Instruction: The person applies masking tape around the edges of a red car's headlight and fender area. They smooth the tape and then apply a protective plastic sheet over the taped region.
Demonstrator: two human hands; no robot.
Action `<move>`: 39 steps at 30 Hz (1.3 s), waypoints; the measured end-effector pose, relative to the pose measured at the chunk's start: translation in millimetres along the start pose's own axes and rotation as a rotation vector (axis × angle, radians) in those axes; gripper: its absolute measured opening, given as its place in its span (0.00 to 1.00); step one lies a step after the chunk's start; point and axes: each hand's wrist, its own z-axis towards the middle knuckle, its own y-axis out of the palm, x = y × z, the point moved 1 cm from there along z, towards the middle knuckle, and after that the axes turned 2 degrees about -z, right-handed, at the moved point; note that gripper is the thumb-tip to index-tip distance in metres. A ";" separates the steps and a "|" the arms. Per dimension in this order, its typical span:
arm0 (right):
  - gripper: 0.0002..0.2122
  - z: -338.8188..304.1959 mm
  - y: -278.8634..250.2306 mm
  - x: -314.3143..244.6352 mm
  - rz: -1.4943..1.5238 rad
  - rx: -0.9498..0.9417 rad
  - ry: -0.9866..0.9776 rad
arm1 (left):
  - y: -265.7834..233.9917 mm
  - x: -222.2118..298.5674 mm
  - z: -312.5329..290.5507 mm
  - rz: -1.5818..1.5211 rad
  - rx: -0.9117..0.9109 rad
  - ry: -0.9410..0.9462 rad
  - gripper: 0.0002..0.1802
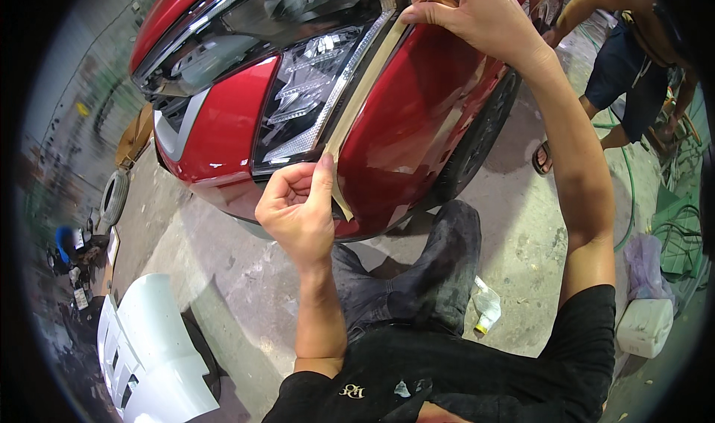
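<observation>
A strip of tan masking tape (365, 86) runs along the edge of a red car fender (406, 114), beside the clear headlight (313, 73). My left hand (299, 213) is closed at the strip's lower part, its thumb pressing on the tape and its fingers curled. Below that thumb the tape's loose end hangs over the fender. Higher up, my right hand (484, 17) pinches the upper stretch of the same strip between thumb and fingers. A tan piece of tape shows between those fingers, but whether it is a roll I cannot tell.
At the right, another person in dark shorts (618, 69) bends near a green hose (631, 207). A white bottle (486, 306) lies by my leg. A white jug (644, 326) stands at the right, and a white body panel (153, 348) rests at the lower left.
</observation>
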 end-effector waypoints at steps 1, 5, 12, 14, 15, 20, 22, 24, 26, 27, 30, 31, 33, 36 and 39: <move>0.12 0.3 2.3 1.3 -0.011 0.029 -0.029 | 0.7 -0.5 0.1 0.013 -0.003 0.000 0.06; 0.12 -0.8 7.2 -0.5 -0.114 0.084 -0.085 | 2.6 -1.0 -0.2 0.052 -0.010 0.008 0.07; 0.12 -3.1 11.5 -0.5 -0.167 0.106 -0.074 | 2.1 4.1 3.5 0.162 -0.028 -0.027 0.08; 0.12 -3.3 12.9 0.0 -0.182 0.105 -0.059 | 2.2 6.6 4.4 0.198 -0.018 -0.046 0.09; 0.12 -3.3 13.6 -0.4 -0.182 0.099 -0.044 | 2.3 7.4 4.9 0.216 -0.012 -0.056 0.10; 0.12 -3.2 13.3 -2.5 -0.167 0.095 -0.047 | -3.4 13.3 15.8 0.273 -0.105 -0.076 0.11; 0.12 -4.7 12.2 -5.3 -0.199 0.120 -0.073 | -3.8 22.6 22.5 0.383 -0.160 -0.068 0.12; 0.12 -4.5 12.8 -2.8 -0.194 0.107 -0.046 | -2.0 33.0 28.9 0.594 -0.224 -0.006 0.13; 0.12 -4.5 14.5 -3.1 -0.192 0.105 -0.027 | -1.5 36.2 35.6 0.686 -0.240 0.016 0.17; 0.12 -5.0 16.0 -4.2 -0.193 0.108 -0.017 | -2.2 37.2 38.0 0.732 -0.248 0.027 0.19; 0.13 -4.4 15.2 -4.5 -0.214 0.116 -0.015 | -2.5 41.6 44.2 0.969 -0.280 0.148 0.24; 0.13 -4.3 15.8 -4.8 -0.218 0.117 -0.020 | -5.7 41.8 46.0 1.015 -0.284 0.108 0.25; 0.13 -4.6 14.8 -5.6 -0.230 0.119 -0.022 | -11.8 40.9 48.3 1.104 -0.291 0.028 0.27; 0.14 -3.8 15.7 -5.7 -0.222 0.102 -0.019 | -12.5 43.2 42.3 1.052 -0.259 0.105 0.24; 0.13 -3.7 9.3 -3.8 -0.258 0.078 -0.030 | -4.6 42.9 46.2 0.791 -0.264 0.121 0.21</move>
